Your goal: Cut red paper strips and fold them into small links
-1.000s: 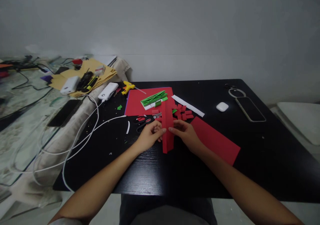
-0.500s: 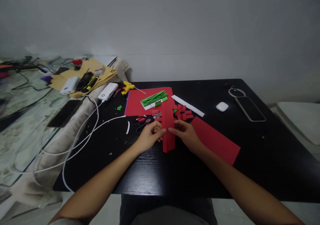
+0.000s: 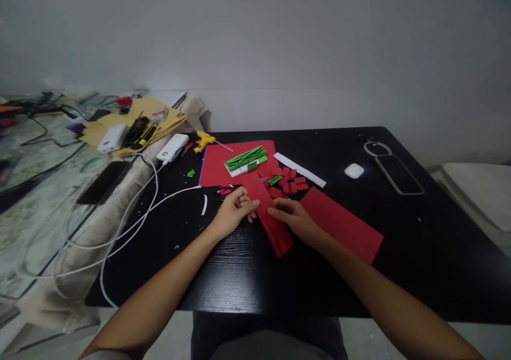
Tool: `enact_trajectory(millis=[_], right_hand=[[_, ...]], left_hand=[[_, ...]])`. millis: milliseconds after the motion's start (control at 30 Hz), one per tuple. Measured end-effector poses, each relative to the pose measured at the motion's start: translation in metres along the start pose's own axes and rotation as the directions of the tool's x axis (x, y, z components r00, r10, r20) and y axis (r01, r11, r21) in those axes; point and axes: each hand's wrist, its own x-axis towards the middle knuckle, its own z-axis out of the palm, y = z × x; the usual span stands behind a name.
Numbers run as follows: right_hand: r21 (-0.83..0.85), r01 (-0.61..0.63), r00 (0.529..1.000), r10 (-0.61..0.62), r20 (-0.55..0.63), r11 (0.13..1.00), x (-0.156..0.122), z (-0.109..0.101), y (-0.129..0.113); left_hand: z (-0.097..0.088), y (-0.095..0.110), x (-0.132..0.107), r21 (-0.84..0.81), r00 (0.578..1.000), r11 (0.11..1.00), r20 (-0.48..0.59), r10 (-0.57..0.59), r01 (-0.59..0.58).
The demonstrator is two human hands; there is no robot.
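"Where is the folded red strip [image 3: 268, 217] held?"

"Over the counter [image 3: 223, 277], pinched in the left grip [image 3: 235, 212] and right grip [image 3: 296, 219]."

"And around?"

"Red scraps [image 3: 293, 181] are strewn beyond; a red sheet [image 3: 344, 222] is partly hidden by the right forearm [image 3: 371, 291]."

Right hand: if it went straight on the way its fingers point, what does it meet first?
The right hand would meet the red paper strip first, already at its fingertips. Beyond that, likely the left hand, though relative depth is unclear.
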Motion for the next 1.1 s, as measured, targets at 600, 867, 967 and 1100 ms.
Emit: enact_trajectory(millis=[600,867,967,1100], right_hand=[[0.086,-0.172,0.984,0.166,0.071,0.981,0.000,0.005,0.004],[0.051,-0.199,0.978,0.196,0.068,0.979,0.002,0.001,0.011],[0.032,-0.191,0.979,0.188,0.077,0.981,0.003,0.000,0.013],[0.040,-0.171,0.983,0.168,0.067,0.984,0.005,0.000,0.014]], left_hand=[[0.000,0.000,0.000,0.111,1.000,0.994,-0.018,0.018,-0.016],[-0.006,0.000,0.003,0.135,0.983,0.990,-0.170,0.074,-0.051],[-0.014,0.001,0.006,0.134,0.960,0.987,-0.254,0.120,-0.088],[-0.022,0.002,0.009,0.132,0.930,0.986,-0.339,0.140,-0.100]])
